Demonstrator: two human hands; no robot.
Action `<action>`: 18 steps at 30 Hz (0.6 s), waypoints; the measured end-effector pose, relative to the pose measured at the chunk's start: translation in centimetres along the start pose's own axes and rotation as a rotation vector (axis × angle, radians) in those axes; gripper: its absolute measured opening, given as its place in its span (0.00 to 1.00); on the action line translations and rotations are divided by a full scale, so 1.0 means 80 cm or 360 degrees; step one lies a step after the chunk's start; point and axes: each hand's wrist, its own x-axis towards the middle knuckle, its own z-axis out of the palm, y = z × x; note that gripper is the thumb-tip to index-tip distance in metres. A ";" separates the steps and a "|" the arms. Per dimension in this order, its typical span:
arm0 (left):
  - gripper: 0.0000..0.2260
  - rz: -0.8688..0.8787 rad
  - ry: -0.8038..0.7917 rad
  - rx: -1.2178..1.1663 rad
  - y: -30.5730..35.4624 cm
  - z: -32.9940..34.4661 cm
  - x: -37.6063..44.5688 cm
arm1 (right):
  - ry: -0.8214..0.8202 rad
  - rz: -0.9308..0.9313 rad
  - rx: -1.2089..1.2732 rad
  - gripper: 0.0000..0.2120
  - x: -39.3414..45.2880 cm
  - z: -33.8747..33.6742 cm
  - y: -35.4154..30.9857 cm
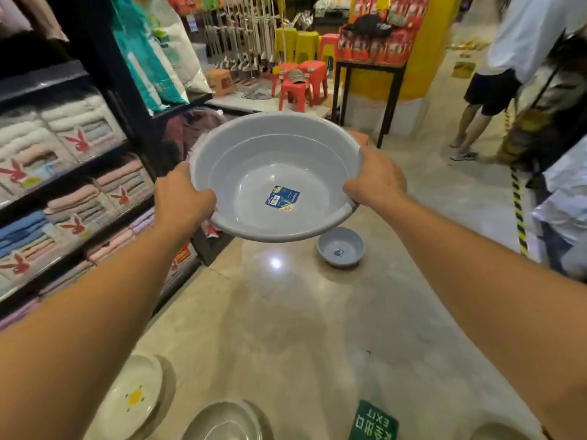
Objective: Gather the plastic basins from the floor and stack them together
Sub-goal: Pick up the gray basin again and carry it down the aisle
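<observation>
I have the large grey basin [276, 176] up off the floor, held level in front of me at about chest height. My left hand [182, 198] grips the near-left rim with fingers curled over the edge, and my right hand [376, 181] grips the right rim the same way, so both are closed on the basin.

By my reading the task is only partly done. A smaller grey basin [340, 246] sits upright on the floor [301, 328] ahead, just below and to the right of the one I hold. Close to my feet I see a pale basin with a yellow flower [135, 396] at the lower left and a clear or metallic-looking one [225, 420] at the bottom edge; whether these are stacked I cannot tell. A further rim shows at the lower right corner, too cropped to judge.

Room is fair down the middle of the aisle. The towel shelves [63, 185] crowd my left, a black-legged display stand [365, 90] stands beyond the basin, and another person [495, 68] stands to the right near a striped barrier [519, 214], so I would keep to the centre.
</observation>
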 end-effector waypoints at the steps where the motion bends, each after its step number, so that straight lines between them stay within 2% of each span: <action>1: 0.22 -0.0007 -0.0022 -0.0011 0.008 0.020 0.007 | 0.0014 0.0026 0.0004 0.23 0.012 -0.003 0.016; 7: 0.18 0.0073 -0.0134 0.0022 0.040 0.137 0.065 | 0.0042 0.0150 -0.0041 0.26 0.092 0.003 0.098; 14: 0.21 0.0175 -0.0305 -0.0012 0.071 0.283 0.189 | 0.0071 0.0364 -0.0036 0.25 0.233 0.042 0.163; 18: 0.22 0.0144 -0.0347 -0.0008 0.082 0.356 0.266 | 0.0056 0.0412 -0.0013 0.24 0.319 0.066 0.179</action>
